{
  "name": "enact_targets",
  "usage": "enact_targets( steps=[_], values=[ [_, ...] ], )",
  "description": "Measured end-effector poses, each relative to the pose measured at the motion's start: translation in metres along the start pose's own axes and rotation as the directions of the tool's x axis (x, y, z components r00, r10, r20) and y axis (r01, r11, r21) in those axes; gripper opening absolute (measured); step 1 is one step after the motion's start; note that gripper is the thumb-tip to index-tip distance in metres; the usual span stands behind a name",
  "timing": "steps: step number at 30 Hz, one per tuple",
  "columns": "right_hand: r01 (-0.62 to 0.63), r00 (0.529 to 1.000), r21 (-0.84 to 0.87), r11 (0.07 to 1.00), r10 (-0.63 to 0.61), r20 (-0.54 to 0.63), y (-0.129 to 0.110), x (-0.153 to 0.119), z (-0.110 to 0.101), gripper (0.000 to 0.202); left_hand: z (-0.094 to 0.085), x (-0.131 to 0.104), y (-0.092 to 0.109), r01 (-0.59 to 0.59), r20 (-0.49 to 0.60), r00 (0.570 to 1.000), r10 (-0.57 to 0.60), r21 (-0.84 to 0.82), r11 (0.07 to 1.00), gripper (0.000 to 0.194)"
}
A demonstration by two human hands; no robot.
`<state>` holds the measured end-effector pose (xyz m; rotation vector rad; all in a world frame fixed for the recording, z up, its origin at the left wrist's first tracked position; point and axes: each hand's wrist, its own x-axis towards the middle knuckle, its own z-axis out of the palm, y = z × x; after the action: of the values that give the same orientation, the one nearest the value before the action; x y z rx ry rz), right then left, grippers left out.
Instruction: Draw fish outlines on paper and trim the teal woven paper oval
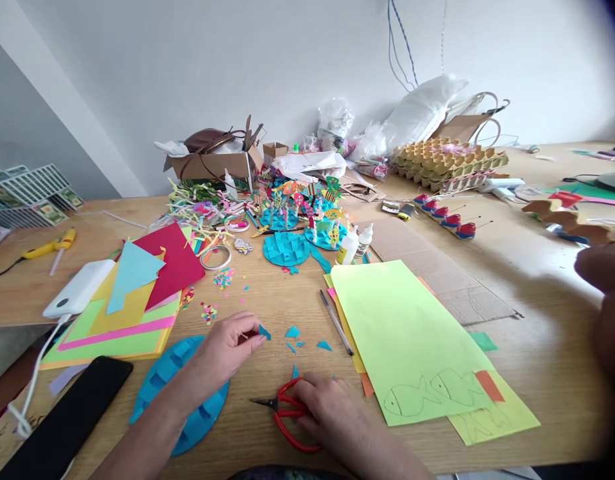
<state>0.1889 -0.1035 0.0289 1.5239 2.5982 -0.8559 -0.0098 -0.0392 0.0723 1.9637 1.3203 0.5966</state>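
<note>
A small scrap of blue paper [265, 332] is pinched between the thumb and fingers of my left hand [228, 348], just above the table. My right hand [329, 404] is closed round the red handles of a pair of scissors [284, 408], whose dark blades point left. Several blue paper scraps [324, 346] lie on the wood between and beyond my hands. Under my left forearm sits a round blue disc [163, 373] with raised strips, partly hidden by the arm. To the right, a yellow-green sheet [387, 327] carries pencil outlines of fish, with a pen [336, 321] along its left edge.
Coloured papers [177, 267] lie at the left beside a white power bank [79, 288] and a black phone [72, 413]. Glue bottles [348, 247] and decorated blue discs [286, 249] stand farther back. Egg trays [442, 163] and a cardboard sheet [427, 267] are at the right.
</note>
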Motion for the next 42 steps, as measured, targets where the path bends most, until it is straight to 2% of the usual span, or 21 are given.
enact_targets(
  steps=[3, 7, 9, 11, 12, 13, 15, 19, 24, 30, 34, 37, 42],
  values=[
    [0.024, 1.000, -0.061, 0.998, -0.023, 0.008, -0.005, 0.002, -0.002, 0.014, 0.007, 0.004, 0.004, -0.019, 0.072, 0.997, 0.015, 0.047, 0.999, 0.024],
    [0.094, 0.995, -0.057, 0.994, -0.095, -0.009, -0.007, 0.002, -0.006, 0.012, 0.016, 0.013, -0.002, -0.043, 0.138, 0.990, 0.036, 0.050, 0.998, 0.019],
    [0.084, 0.996, -0.046, 0.995, -0.085, -0.031, -0.001, 0.002, -0.012, 0.014, 0.019, 0.016, -0.006, -0.051, 0.159, 0.986, 0.043, 0.048, 0.998, 0.016],
    [0.003, 0.998, -0.039, 0.999, -0.006, -0.070, 0.009, 0.002, -0.021, 0.019, 0.021, 0.018, -0.008, -0.054, 0.167, 0.985, 0.047, 0.040, 0.998, 0.016],
    [-0.086, 0.993, -0.037, 0.996, 0.082, -0.090, 0.015, 0.002, -0.026, 0.019, 0.022, 0.018, -0.008, -0.054, 0.167, 0.985, 0.047, 0.033, 0.998, 0.015],
    [-0.190, 0.977, -0.038, 0.981, 0.184, -0.112, 0.021, 0.003, -0.030, 0.016, 0.023, 0.018, -0.008, -0.052, 0.165, 0.985, 0.048, 0.023, 0.998, 0.015],
    [-0.285, 0.951, -0.056, 0.957, 0.276, -0.138, 0.031, 0.008, -0.038, 0.014, 0.025, 0.018, -0.006, -0.044, 0.160, 0.986, 0.044, -0.002, 0.999, 0.015],
    [-0.353, 0.929, -0.067, 0.933, 0.341, -0.145, 0.037, 0.020, -0.040, 0.010, 0.031, 0.016, -0.006, 0.005, 0.158, 0.987, 0.007, -0.080, 0.997, 0.012],
    [-0.390, 0.911, -0.037, 0.920, 0.379, -0.163, 0.034, 0.029, -0.032, 0.010, 0.036, 0.014, -0.009, 0.098, 0.230, 0.972, -0.047, -0.218, 0.971, 0.004],
    [-0.342, 0.905, 0.104, 0.934, 0.357, -0.230, 0.037, 0.029, -0.027, 0.015, 0.038, 0.014, -0.009, 0.162, 0.287, 0.956, -0.063, -0.336, 0.928, 0.007],
    [-0.204, 0.909, 0.286, 0.936, 0.290, -0.300, 0.033, 0.025, -0.030, 0.014, 0.044, 0.016, -0.007, 0.192, 0.320, 0.946, -0.051, -0.424, 0.885, 0.005],
    [-0.081, 0.909, 0.422, 0.903, 0.241, -0.341, 0.029, 0.024, -0.033, 0.012, 0.048, 0.018, -0.002, 0.216, 0.338, 0.940, -0.048, -0.482, 0.849, 0.004],
    [0.044, 0.892, 0.557, 0.829, 0.218, -0.395, 0.025, 0.022, -0.035, 0.011, 0.049, 0.021, 0.006, 0.252, 0.322, 0.944, -0.075, -0.554, 0.794, 0.019]
  ],
)
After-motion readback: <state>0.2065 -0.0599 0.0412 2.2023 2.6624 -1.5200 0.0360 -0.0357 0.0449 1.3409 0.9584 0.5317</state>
